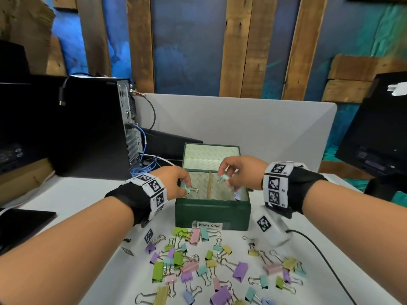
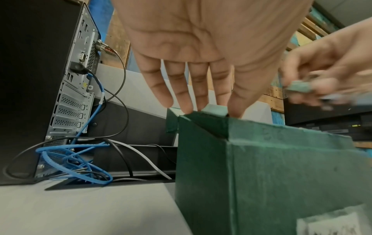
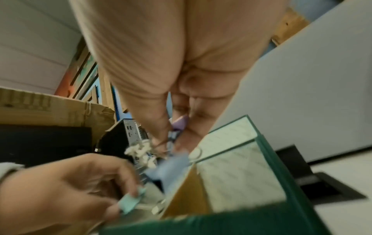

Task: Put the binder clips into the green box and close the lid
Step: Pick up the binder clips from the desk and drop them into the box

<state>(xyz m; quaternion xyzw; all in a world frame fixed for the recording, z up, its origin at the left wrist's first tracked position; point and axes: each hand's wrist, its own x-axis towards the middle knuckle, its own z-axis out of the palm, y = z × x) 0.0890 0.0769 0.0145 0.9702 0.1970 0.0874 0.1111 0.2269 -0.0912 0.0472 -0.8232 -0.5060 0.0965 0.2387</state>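
Note:
The green box (image 1: 212, 213) stands open, its lid (image 1: 211, 155) upright at the back and a brown divider (image 1: 209, 187) inside. My left hand (image 1: 185, 186) pinches a mint binder clip (image 1: 189, 190) over the left compartment; that clip (image 2: 216, 109) shows at the box rim. My right hand (image 1: 225, 177) hovers over the right compartment and pinches another mint clip (image 1: 225, 178). A purple clip (image 3: 180, 125) is tucked in its fingers, and a blurred blue clip (image 3: 171, 165) hangs below them. Several pastel clips (image 1: 198, 267) lie loose on the white table in front of the box.
A black computer tower (image 1: 97, 128) with tangled blue cables (image 1: 145, 168) stands left of the box. A dark tablet (image 1: 22, 225) lies at the near left. A black cable (image 1: 326, 260) crosses the table at right, below a monitor (image 1: 378, 133). A grey partition (image 1: 242, 119) backs the table.

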